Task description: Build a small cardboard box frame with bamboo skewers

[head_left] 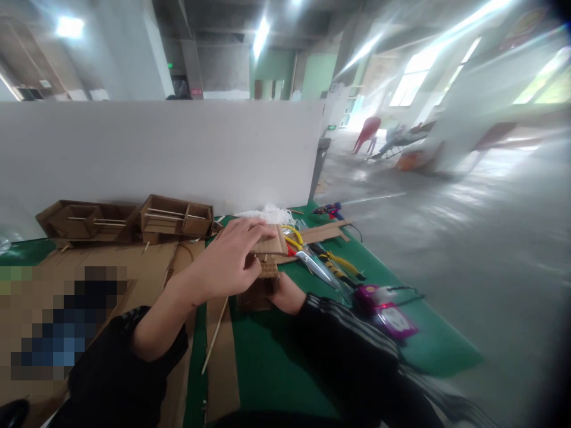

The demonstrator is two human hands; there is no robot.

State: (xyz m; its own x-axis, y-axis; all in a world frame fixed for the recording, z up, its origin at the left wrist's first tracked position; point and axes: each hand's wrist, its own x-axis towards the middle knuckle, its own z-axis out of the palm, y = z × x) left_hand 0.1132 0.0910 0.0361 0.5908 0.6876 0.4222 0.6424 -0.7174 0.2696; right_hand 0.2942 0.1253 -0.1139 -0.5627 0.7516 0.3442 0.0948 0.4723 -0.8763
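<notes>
A small cardboard structure [268, 268] with corrugated edges and short sticks between its layers is between my two hands above the green table. My left hand [234, 255] reaches over it from the left, fingers lying across the top cardboard flap [273, 245] and thumb bent at its near side. From the right, my right hand [289, 293] grips the lower part; most of its fingers are hidden behind the cardboard. Beyond my hands lie scissors [317, 267] with a steel blade and yellow-handled pliers [345, 264].
Two cardboard boxes with sticks across them, one box [176, 215] nearer, stand by the white partition [156, 154]. Cardboard sheets [147, 261] cover the left side. A thin stick [215, 336], a purple device [386, 312] and a glue gun [328, 209] lie on the green table [276, 368].
</notes>
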